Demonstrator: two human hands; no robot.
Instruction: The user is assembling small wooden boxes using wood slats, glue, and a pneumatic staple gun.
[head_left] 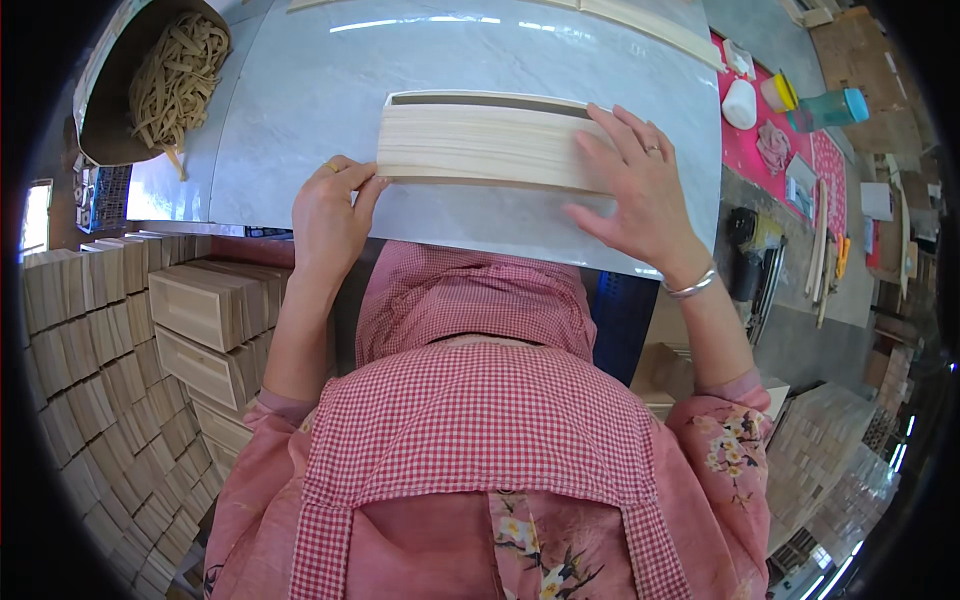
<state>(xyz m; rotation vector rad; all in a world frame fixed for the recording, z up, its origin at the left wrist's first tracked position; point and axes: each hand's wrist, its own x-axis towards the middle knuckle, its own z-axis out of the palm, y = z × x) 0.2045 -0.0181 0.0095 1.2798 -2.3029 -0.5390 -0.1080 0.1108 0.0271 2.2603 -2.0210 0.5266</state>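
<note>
Box: long, pale wood, upper centre of frame, lying lengthwise left to right on the tabletop; a narrow dark opening runs along its upper edge.
Tabletop: light grey, glossy, fills upper centre.
Left hand: at the box's left end, left of upper centre; thumb and index fingers close together, tips touching the lower left corner; cannot tell if the edge is clamped between them. Other fingers curled, partly hidden.
Right hand: over the box's right end, right of upper centre; fingers apart and fanned, lying across the box's face and upper edge; thumb well apart from them, just below the lower edge. Not clamped.
Jewellery: ring on left hand, bracelet on right wrist.
Bin: upper left, round mouth, tangled tan strips inside, one end hanging out.
Wood strip: upper right of tabletop, slanting, well apart from box.
Lower left: stacked trays, pale wood, beside a bigger wood stack.
Upper right: pink cloth under a white container, yellow cup and teal bottle.
Wearer: red-checked apron, pink floral sleeves.
</note>
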